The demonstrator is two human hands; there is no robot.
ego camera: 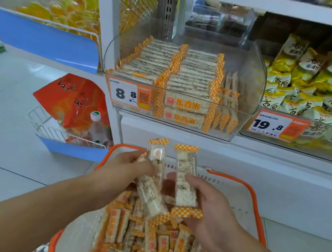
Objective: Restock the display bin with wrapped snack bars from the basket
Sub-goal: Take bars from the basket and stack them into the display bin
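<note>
Item: wrapped snack bars, clear film with orange-checked ends. Two bars are held above the basket (256,202), near the middle of the scene. One bar (153,178) is gripped by the left hand (126,171), tilted with its top end far and its lower end near and to the right. A second bar (186,180) is held nearly upright by the right hand (211,211), just right of the first.

Hands: both forearms are extended from the near edge toward the far shelf, converging over the basket. The left grip is curled round the upper half of its bar; the right grip is closed on the lower half, thumb across the front.

Stock: loose bars (147,238) are heaped in the orange-rimmed basket below the hands.

Display bin (250,77): clear plastic, on the shelf beyond the basket, filled with rows of bars (178,68). A price tag (129,94) is fixed at its front left.
</note>
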